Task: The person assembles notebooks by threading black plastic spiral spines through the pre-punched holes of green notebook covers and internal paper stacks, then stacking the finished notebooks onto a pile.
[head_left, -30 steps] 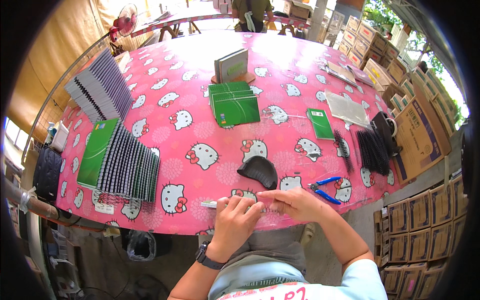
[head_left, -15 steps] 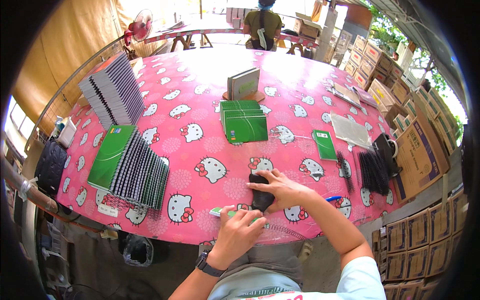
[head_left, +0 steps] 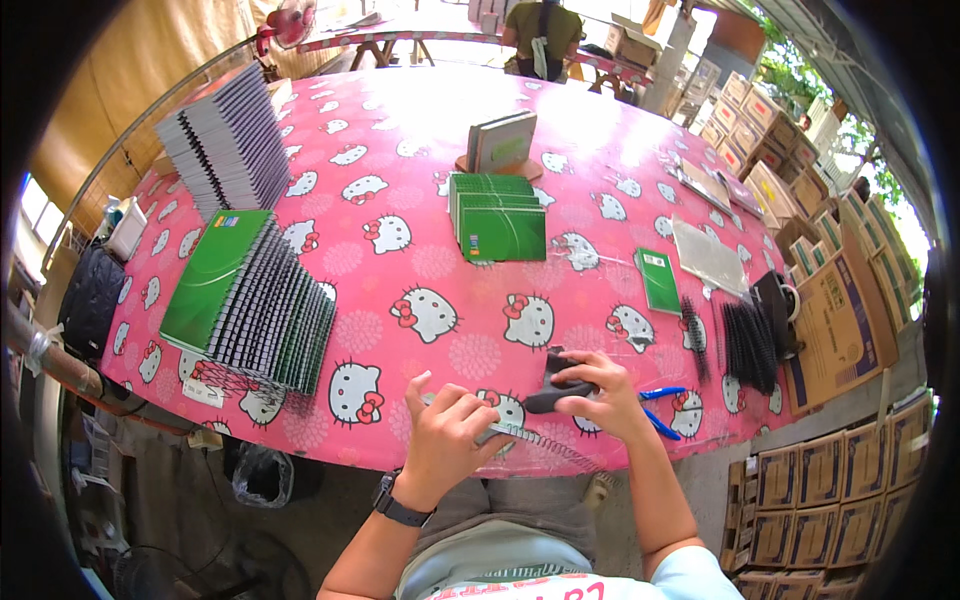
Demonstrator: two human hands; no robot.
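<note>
My left hand (head_left: 455,430), a dark watch on its wrist, is closed on a small notebook at the table's near edge, mostly hidden under the fingers. From the notebook's right end a dark wire coil (head_left: 550,447) trails over the table. My right hand (head_left: 605,395) grips a black hand-sized block (head_left: 556,388), fingers over its top and thumb along the near side. The block stands right of the notebook, apart from it; its exact kind is unclear. Blue-handled pliers (head_left: 660,412) lie open just right of my right hand.
Tall stacks of green spiral notebooks (head_left: 220,290) and white-paged notebooks (head_left: 225,145) stand at left. Green notebooks (head_left: 500,220) lie mid-table before a stand (head_left: 502,142). Black coils (head_left: 748,345) and a green notebook (head_left: 657,280) lie at right, beside cardboard boxes (head_left: 840,310). A person (head_left: 540,40) is at the back.
My right hand has moved right and nearer with the black block, away from my left hand. My left hand has shifted slightly left, index finger lifted. The blue pliers now show fully.
</note>
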